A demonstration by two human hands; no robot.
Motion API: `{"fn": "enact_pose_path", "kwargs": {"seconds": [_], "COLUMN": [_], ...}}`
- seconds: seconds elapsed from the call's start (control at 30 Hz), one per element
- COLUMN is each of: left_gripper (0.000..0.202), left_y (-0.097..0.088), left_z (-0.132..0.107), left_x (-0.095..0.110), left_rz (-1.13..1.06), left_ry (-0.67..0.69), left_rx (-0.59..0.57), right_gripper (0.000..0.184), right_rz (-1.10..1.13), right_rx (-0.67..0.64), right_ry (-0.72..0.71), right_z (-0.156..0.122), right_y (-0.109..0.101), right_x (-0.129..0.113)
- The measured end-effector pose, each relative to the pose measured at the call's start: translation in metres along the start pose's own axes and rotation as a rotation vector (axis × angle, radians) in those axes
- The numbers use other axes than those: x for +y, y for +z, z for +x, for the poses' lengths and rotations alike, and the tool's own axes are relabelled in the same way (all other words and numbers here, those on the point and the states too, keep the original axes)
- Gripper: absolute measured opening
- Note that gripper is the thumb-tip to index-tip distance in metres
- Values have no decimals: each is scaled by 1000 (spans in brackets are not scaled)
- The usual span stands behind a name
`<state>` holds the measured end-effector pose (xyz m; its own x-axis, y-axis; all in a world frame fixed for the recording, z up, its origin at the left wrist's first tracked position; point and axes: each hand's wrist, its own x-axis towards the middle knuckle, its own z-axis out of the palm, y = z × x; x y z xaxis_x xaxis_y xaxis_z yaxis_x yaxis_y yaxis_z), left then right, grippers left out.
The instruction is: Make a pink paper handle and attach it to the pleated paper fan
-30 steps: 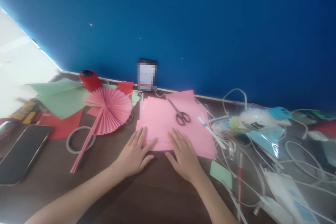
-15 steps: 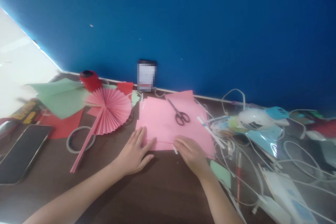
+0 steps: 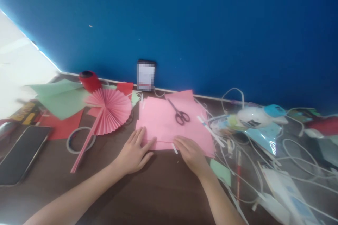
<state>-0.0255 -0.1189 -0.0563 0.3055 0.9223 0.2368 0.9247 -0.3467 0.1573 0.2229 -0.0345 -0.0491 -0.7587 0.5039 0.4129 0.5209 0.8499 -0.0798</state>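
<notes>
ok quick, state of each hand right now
Left hand: open, on the pink paper.
Right hand: fingers together by a white strip; grip unclear.

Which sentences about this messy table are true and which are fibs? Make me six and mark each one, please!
1. The scissors lie on the pink paper. True.
2. The left hand is holding the scissors. False: it rests on the near edge of the pink paper.
3. A white strip shows next to the right hand. True.
4. The paper fan is green. False: the paper fan is pink.
5. The wall behind the table is blue. True.
6. The phone lies on top of the pink paper. False: the phone lies on the table, far over to the left.
</notes>
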Motion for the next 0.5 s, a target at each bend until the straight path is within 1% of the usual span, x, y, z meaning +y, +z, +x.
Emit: {"fn": "enact_pose_path", "kwargs": {"seconds": [0.2,0.37,0.43,0.5], "left_gripper": [52,55,56,56], "left_y": [-1,3,5,6], "left_z": [0,-1,-1,-1], "left_x": [1,2,3,3], "left_rz": [26,49,50,48], "left_ry": [1,-5,-1,4], "left_rx": [-15,-19,-23,-24], "right_gripper": [31,33,31,28], "right_rz": [4,23,19,7], "right_rx": [-25,-68,-86,-77], "right_ry": [32,70,81,99], "right_z": [3,5,8,13], "right_y": [0,-2,-4,-5], "right_x": [-2,-1,-7,-19]}}
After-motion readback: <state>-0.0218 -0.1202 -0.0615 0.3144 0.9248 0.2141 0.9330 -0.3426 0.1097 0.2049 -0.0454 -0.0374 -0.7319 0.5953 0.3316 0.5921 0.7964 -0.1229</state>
